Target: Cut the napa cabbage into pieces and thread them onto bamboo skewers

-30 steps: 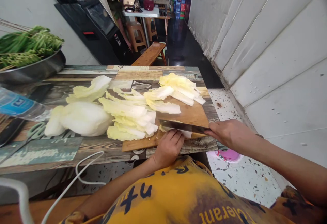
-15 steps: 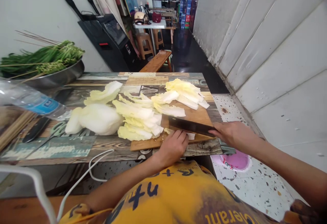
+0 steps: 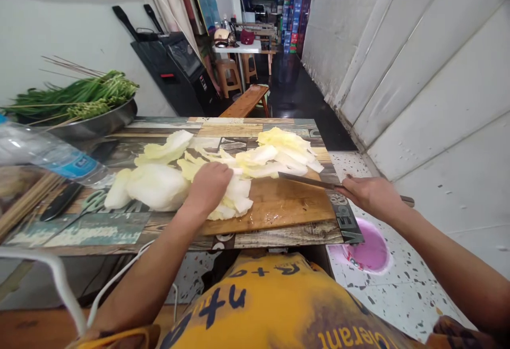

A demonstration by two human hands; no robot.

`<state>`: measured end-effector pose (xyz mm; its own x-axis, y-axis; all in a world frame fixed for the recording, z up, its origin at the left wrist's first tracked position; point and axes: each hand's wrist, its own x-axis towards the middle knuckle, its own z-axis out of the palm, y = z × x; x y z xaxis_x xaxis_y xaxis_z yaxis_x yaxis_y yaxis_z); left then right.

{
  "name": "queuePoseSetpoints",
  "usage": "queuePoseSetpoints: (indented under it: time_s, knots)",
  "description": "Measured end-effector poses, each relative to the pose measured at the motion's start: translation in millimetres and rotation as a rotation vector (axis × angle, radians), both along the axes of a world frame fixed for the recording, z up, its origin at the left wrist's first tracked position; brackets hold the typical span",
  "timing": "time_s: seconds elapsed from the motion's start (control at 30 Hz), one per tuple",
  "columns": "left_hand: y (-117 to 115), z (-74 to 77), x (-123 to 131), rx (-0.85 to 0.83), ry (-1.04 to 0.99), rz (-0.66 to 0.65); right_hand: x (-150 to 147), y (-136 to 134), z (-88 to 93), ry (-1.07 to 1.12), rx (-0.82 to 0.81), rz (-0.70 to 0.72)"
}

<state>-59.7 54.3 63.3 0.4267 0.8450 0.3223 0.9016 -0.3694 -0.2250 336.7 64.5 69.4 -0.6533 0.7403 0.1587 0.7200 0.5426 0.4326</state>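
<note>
My right hand (image 3: 372, 197) grips the handle of a cleaver (image 3: 305, 179), its dark blade edge-on above the right part of a wooden cutting board (image 3: 290, 205). At the board's left end, my left hand (image 3: 213, 181) has its fingers curled over a pile of napa cabbage leaves (image 3: 237, 200), closed on a leaf there; the fingertips are partly hidden. Pale yellow cut leaves (image 3: 287, 150) lie along the far side of the board. Left of my left hand rests a napa cabbage head (image 3: 157, 187), with a loose leaf (image 3: 165, 147) behind it.
A metal bowl (image 3: 103, 123) of skewered greens stands at the back left. Nearer are a plastic bottle (image 3: 75, 163), a black-handled knife (image 3: 61, 203), scissors (image 3: 93, 200) and wooden sticks (image 3: 27, 200). A pink basin (image 3: 368, 248) sits on the floor to the right.
My left hand has moved left from the near edge of the board to the leaf pile. The cleaver has turned edge-on, and the small piece under it is gone from the board.
</note>
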Motion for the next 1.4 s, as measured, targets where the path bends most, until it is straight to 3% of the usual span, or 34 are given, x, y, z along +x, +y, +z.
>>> queuePoseSetpoints:
  time_s: [0.1, 0.17, 0.27, 0.33, 0.43, 0.57, 0.67, 0.73, 0.83, 0.93, 1.0, 1.17, 1.4]
  knots:
    - [4.2, 6.5, 15.4, -0.041, 0.023, 0.079, 4.1, -2.4, -3.7, 0.015, -0.005, 0.017]
    - [6.3, 8.6, 41.2, -0.045, -0.033, 0.041, 6.8, -3.8, -4.4, 0.02, -0.037, 0.035]
    - [17.7, 1.7, 81.7, -0.188, -0.062, -0.06, 9.1, -5.3, -2.1, 0.018, -0.065, 0.03]
    - [30.1, -7.2, 97.5, -0.268, -0.073, -0.025, 9.9, -5.9, 0.1, 0.011, -0.072, 0.005]
    - [45.9, -13.6, 98.7, -0.29, -0.097, 0.061, 12.3, -4.8, 0.2, 0.004, -0.08, -0.044]
    - [45.3, 2.2, 81.5, -0.143, -0.236, 0.137, 14.3, 5.1, -5.2, 0.045, -0.098, -0.143]
    - [29.5, 9.8, 78.3, 0.079, -0.452, -0.009, 7.2, 18.1, -6.7, 0.11, -0.154, -0.23]
    - [15.0, 0.9, 84.5, 0.131, -0.449, -0.187, -1.8, 24.9, -4.5, 0.161, -0.191, -0.289]
    - [-7.5, -29.2, 99.1, 0.097, -0.281, -0.401, -16.5, 24.4, 2.0, 0.213, -0.193, -0.376]
    - [-23.9, -57.5, 108.2, 0.067, -0.185, -0.456, -27.5, 8.1, 10.0, 0.265, -0.189, -0.396]
    - [-28.2, -67.0, 109.0, 0.05, -0.176, -0.432, -33.3, -7.8, 15.8, 0.32, -0.241, -0.339]
    - [-24.7, -70.7, 105.9, 0.027, -0.16, -0.447, -48.1, -35.3, 24.5, 0.33, -0.37, -0.206]
    - [-24.7, -71.7, 107.4, 0.023, -0.145, -0.45, -60.6, -32.4, 17.7, 0.163, -0.401, -0.225]
